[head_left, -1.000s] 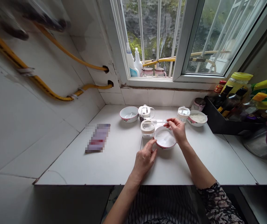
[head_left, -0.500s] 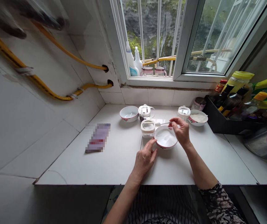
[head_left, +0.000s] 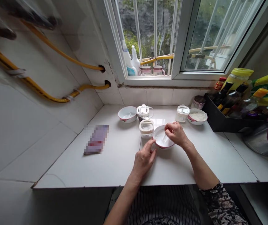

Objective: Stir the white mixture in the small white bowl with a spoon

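A white bowl with a red rim (head_left: 158,137) stands on the white counter, with white contents. My right hand (head_left: 175,133) is closed on a small white spoon (head_left: 164,137), whose end points down into the bowl. At the bowl's left edge, my left hand (head_left: 145,157) rests its fingertips against the rim, thumb and index finger apart. A lidded clear jar (head_left: 146,128) stands just left of the bowl. Behind it are a second jar (head_left: 143,112) with dark contents and another bowl (head_left: 127,115).
A third jar (head_left: 182,113) and a bowl of white food (head_left: 196,117) stand at the back right. Beyond them is a black box of bottles (head_left: 218,120), near a pot (head_left: 255,142). A blurred purple packet (head_left: 96,139) lies left. The window (head_left: 152,37) is behind.
My right hand has turned and the spoon has swung from above the bowl's back edge to point down into it. My left hand keeps its place at the rim. The view has shifted slightly.
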The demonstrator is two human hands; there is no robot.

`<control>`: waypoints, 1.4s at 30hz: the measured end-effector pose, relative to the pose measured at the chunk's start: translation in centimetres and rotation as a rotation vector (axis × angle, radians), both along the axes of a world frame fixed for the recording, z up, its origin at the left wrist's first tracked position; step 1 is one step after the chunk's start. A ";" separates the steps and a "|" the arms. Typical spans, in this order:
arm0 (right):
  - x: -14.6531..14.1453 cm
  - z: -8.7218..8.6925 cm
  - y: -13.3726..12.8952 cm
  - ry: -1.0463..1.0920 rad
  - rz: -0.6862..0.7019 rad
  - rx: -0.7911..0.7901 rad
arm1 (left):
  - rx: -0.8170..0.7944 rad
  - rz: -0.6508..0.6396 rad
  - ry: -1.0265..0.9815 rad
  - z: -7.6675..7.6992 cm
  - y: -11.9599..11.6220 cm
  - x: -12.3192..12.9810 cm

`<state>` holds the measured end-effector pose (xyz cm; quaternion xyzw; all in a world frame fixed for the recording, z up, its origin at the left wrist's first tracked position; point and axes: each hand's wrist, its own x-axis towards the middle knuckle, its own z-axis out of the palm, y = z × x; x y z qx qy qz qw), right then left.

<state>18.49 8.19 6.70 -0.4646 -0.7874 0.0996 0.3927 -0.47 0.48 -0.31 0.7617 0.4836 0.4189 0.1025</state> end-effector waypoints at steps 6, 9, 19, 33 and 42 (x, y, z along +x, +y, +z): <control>0.9 0.5 0.3 0.220 -0.085 -0.191 | -0.003 -0.003 -0.003 0.0 0.1 0.0; 1.1 0.7 0.3 0.255 -0.094 -0.206 | 0.005 -0.003 -0.002 0.0 0.1 0.0; 0.1 0.4 0.0 0.215 -0.036 -0.196 | 0.023 0.007 0.007 0.0 0.0 0.0; -0.1 0.0 0.4 0.517 -0.025 -0.399 | 0.010 0.008 0.009 -0.1 0.1 0.0; 0.9 0.0 1.2 0.736 -0.102 -0.489 | 0.017 0.000 0.008 0.1 0.1 0.1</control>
